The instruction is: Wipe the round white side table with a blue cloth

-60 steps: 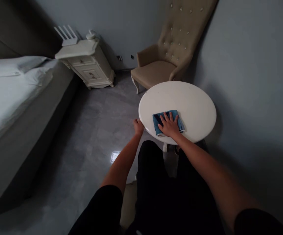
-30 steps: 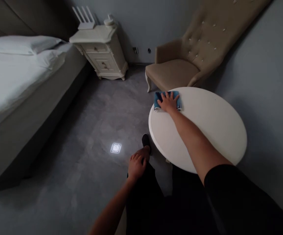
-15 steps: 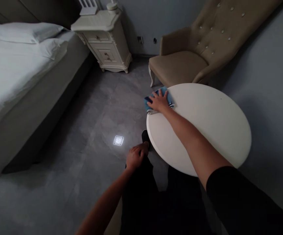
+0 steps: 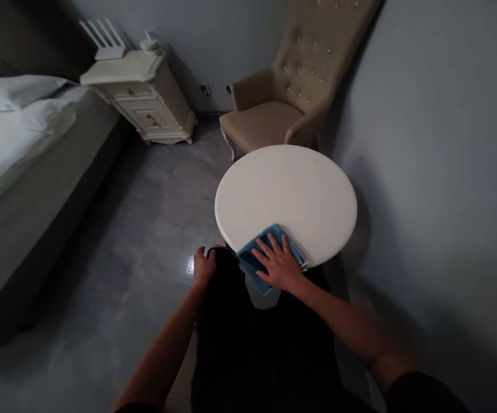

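Observation:
A folded blue cloth (image 4: 253, 269) with darker blue bands lies at the near edge of the round white table (image 4: 289, 189), part of it hanging over the rim. My right hand (image 4: 279, 267) presses flat on top of the cloth, fingers spread. My left hand (image 4: 204, 267) rests on my left knee, open and holding nothing, its fingers loosely bent over the dark trousers.
Behind the table stands a tan tufted armchair (image 4: 261, 123). A cream nightstand (image 4: 145, 103) carries a white router (image 4: 109, 51). A bed (image 4: 24, 149) runs along the left, and a grey wall (image 4: 438, 172) borders the right. Light forms a square pattern (image 4: 191, 265) on the floor.
My right hand and the cloth have moved from the table's far left edge to its near edge. My left hand stays on the knee. The view has shifted to the right.

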`<state>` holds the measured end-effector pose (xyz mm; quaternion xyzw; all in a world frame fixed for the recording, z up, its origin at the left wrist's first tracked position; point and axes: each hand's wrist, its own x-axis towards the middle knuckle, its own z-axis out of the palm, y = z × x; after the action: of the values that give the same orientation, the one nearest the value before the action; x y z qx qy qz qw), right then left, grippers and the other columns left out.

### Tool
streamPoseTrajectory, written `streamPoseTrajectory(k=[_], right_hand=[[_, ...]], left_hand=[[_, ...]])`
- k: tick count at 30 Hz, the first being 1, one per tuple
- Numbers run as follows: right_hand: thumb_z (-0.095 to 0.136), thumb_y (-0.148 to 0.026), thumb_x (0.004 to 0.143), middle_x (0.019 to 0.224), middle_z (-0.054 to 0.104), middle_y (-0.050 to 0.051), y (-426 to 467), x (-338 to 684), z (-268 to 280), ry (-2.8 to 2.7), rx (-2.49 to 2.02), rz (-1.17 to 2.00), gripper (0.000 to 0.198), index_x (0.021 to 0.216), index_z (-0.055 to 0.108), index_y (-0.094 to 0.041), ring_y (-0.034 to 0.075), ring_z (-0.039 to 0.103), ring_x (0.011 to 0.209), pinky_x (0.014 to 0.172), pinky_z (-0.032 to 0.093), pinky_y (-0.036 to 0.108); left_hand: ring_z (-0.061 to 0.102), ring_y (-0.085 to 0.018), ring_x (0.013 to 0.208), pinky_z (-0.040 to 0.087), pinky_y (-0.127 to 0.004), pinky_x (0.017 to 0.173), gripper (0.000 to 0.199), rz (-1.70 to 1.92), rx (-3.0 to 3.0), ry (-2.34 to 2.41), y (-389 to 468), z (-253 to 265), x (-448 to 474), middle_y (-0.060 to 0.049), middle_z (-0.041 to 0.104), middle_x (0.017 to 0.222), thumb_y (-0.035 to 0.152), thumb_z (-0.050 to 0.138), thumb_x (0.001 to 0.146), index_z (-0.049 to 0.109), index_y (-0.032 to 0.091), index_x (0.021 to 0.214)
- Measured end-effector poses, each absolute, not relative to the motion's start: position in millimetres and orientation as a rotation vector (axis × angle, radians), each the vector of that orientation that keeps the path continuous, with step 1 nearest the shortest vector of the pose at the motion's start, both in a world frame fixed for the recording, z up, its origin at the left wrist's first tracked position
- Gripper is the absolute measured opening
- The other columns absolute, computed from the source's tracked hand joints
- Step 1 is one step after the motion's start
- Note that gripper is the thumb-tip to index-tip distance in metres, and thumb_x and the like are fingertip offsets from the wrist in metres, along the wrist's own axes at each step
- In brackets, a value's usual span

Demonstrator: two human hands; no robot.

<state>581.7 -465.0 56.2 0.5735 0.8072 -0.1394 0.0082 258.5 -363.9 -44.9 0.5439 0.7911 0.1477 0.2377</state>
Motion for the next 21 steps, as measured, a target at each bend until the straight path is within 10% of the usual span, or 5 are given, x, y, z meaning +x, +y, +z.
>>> streamPoseTrajectory(k=[5, 10, 21], right_hand=[[0.032, -0.073, 0.107, 0.19, 0.022, -0.007, -511, 678, 52, 2.061, 2.339, -0.381, 0.085, 0.186, 0.022, -0.043, 0.042, 0.002, 0.179, 0.142, 0.006, 0.081], [0.032, -0.064, 0.112, 0.193, 0.02, 0.008, -490, 742, 61, 1.749, 2.622, -0.272, 0.08, 0.184, 0.037, -0.028, 0.052, 0.008, 0.177, 0.134, 0.015, 0.088], [0.025, -0.069, 0.116, 0.193, 0.015, 0.018, -421, 784, 53, 1.606, 2.672, -0.238, 0.085, 0.185, 0.029, -0.02, 0.056, 0.01, 0.174, 0.129, 0.013, 0.093]], left_hand=[[0.066, -0.041, 0.14, 0.053, -0.053, 0.117, 0.049, 0.253, 1.662, 2.134, -366, -26, 267, -0.026, 0.074, 0.138, 0.056, 0.061, 0.1, 0.069, 0.016, 0.126], [0.077, -0.037, 0.093, 0.056, -0.043, 0.082, 0.056, -0.248, 1.754, 1.858, -418, 1, 246, -0.013, 0.077, 0.089, 0.083, 0.063, 0.093, 0.062, 0.027, 0.087], [0.07, -0.027, 0.079, 0.043, -0.035, 0.071, 0.044, -0.437, 1.801, 1.449, -498, 37, 219, -0.006, 0.074, 0.079, 0.062, 0.062, 0.097, 0.062, 0.027, 0.07]])
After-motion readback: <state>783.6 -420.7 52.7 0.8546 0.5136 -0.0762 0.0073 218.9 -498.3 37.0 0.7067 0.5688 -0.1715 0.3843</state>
